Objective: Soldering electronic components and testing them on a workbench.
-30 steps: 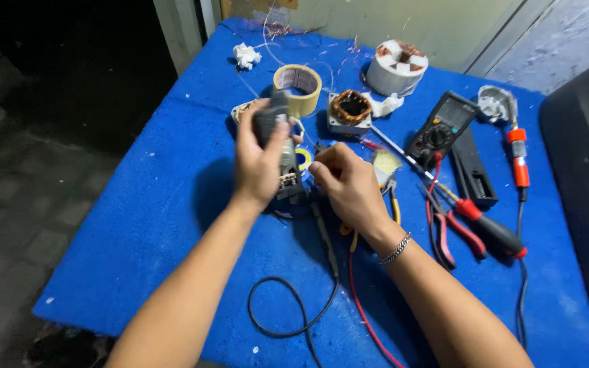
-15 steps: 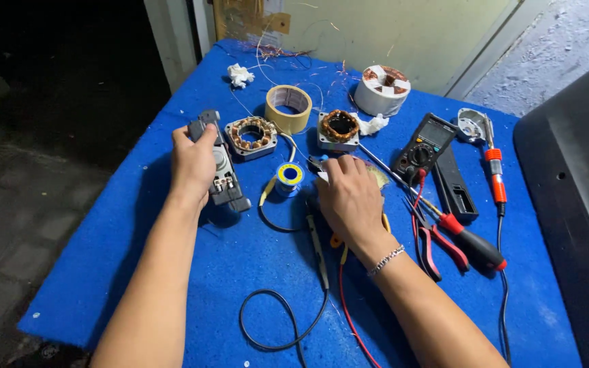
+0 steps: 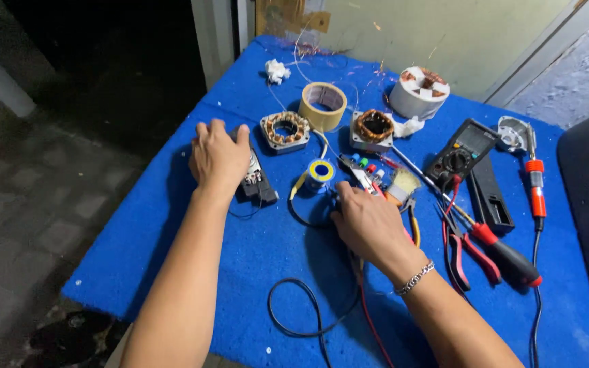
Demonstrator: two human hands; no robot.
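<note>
Left hand (image 3: 218, 155) is lying palm-down, fingers loosely spread, over a dark device (image 3: 257, 182) on the blue table (image 3: 138, 238). Right hand (image 3: 368, 221) is resting, fingers curled, by the solder spool (image 3: 320, 172); any pinch is hidden.

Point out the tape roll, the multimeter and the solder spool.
tape roll (image 3: 322, 105), head view, on its tan outer wall.
multimeter (image 3: 461, 155), head view, on the dial of its dark body.
solder spool (image 3: 320, 172), head view, on its yellow-and-blue top face.
</note>
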